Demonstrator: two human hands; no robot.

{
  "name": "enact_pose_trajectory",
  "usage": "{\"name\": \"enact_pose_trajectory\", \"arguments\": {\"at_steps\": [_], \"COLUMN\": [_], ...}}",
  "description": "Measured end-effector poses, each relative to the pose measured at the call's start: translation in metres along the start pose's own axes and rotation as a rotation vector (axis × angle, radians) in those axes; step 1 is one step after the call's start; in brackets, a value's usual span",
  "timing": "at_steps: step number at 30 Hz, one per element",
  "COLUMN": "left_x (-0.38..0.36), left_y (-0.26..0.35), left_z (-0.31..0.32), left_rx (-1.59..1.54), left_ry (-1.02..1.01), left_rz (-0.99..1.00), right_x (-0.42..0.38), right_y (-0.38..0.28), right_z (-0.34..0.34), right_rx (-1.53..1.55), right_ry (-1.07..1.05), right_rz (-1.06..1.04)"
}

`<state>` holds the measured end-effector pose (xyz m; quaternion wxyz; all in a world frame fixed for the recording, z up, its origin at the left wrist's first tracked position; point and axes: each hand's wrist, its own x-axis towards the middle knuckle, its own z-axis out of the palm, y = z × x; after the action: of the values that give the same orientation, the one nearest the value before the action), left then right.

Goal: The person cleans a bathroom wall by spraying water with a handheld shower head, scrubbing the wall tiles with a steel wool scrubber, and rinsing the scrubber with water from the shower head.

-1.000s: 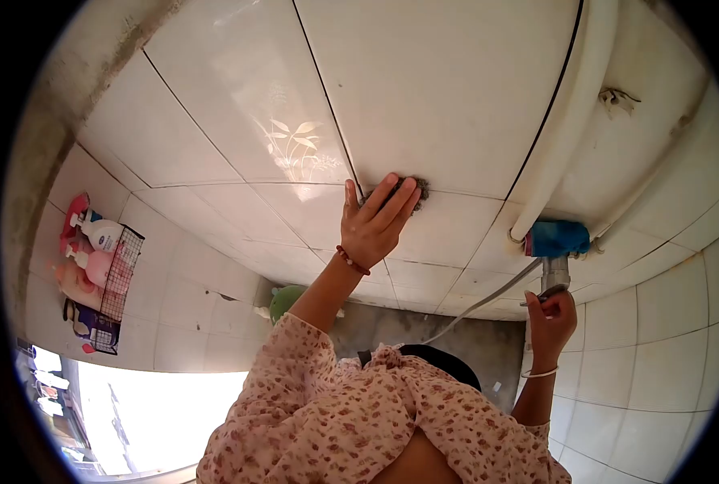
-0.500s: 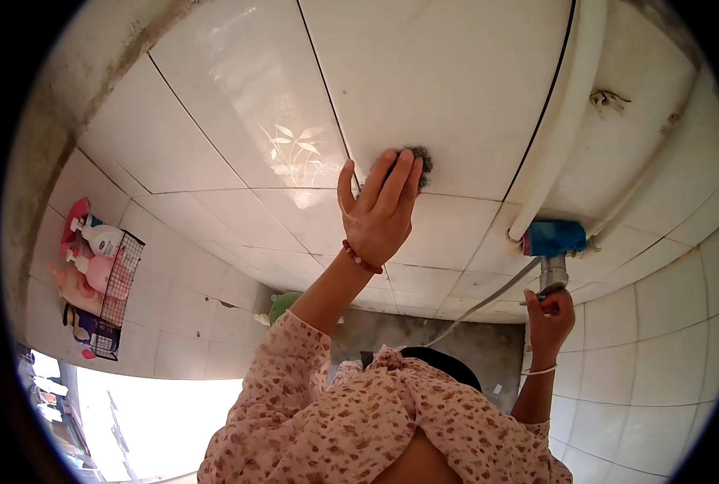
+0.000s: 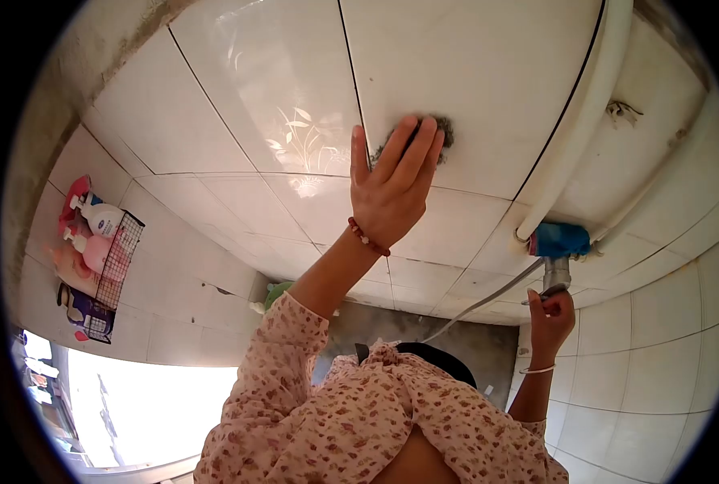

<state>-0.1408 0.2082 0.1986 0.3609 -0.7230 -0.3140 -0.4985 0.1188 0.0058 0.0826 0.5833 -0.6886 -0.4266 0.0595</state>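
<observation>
My left hand point(image 3: 393, 189) lies against the tiled wall point(image 3: 464, 73), fingers stretched over a dark grey steel wool scrubber point(image 3: 446, 143) pressed to a tile. Parts of the scrubber show beside the fingertips; the rest is hidden under them. A red beaded bracelet point(image 3: 369, 238) circles that wrist. Lower on the right, my right hand point(image 3: 551, 317) has its fingers closed at the small lever point(image 3: 546, 294) of a metal tap point(image 3: 556, 273). Blue material point(image 3: 559, 239) wraps the fitting just above the tap.
A pale pipe point(image 3: 573, 137) runs down the wall to the blue-wrapped fitting. From near the tap a grey hose point(image 3: 484, 302) drops toward the floor point(image 3: 391, 323). On the left wall hangs a wire basket point(image 3: 117, 266) with pump bottles point(image 3: 100, 218). Something green point(image 3: 275, 294) sits low behind my left arm.
My left hand and the scrubber have slid slightly up and to the right across the tile. The view has shifted a little. My right hand stays at the tap lever.
</observation>
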Motion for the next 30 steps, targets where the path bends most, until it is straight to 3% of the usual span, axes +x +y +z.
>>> {"name": "enact_pose_trajectory", "arguments": {"at_steps": [3,5,8,12,14,19,21,23,25,26,29,30], "left_x": [0.065,0.072,0.016,-0.120,-0.130,-0.043,-0.042,-0.081,-0.127,-0.150,-0.158,-0.153], "left_y": [-0.036,-0.057,-0.052,-0.033,-0.040,-0.071,-0.082,-0.075,-0.055,-0.053,-0.061,-0.061], "left_z": [-0.003,0.001,0.006,0.020,0.023,0.008,0.015,0.031,0.031,0.025,0.019,0.021], "left_rx": [-0.126,-0.222,-0.160,-0.061,-0.043,-0.047,-0.069,-0.097,-0.218,-0.298,-0.308,-0.295], "left_ry": [0.178,0.225,0.082,-0.128,-0.107,0.049,0.148,0.120,-0.049,-0.247,-0.284,-0.203], "left_rz": [-0.065,-0.003,-0.009,0.114,0.151,-0.075,-0.097,0.058,0.388,0.474,0.489,0.424], "right_x": [0.000,0.000,0.000,-0.001,0.000,0.000,0.000,0.001,-0.003,-0.003,0.002,0.000], "right_y": [-0.005,-0.004,0.000,-0.004,0.004,0.005,0.001,0.001,0.002,0.003,0.000,-0.001], "right_z": [0.000,0.000,0.001,0.002,-0.001,-0.001,0.000,0.001,0.000,-0.001,-0.001,-0.003], "right_rx": [-0.040,-0.046,-0.056,-0.036,-0.071,-0.022,-0.019,-0.041,-0.037,-0.021,-0.037,-0.059], "right_ry": [-0.001,0.007,0.020,0.027,0.015,0.004,0.010,0.020,0.017,0.007,0.006,0.000], "right_rz": [-0.009,-0.006,-0.003,-0.017,-0.033,0.003,0.015,0.014,0.031,0.040,0.023,0.020]}}
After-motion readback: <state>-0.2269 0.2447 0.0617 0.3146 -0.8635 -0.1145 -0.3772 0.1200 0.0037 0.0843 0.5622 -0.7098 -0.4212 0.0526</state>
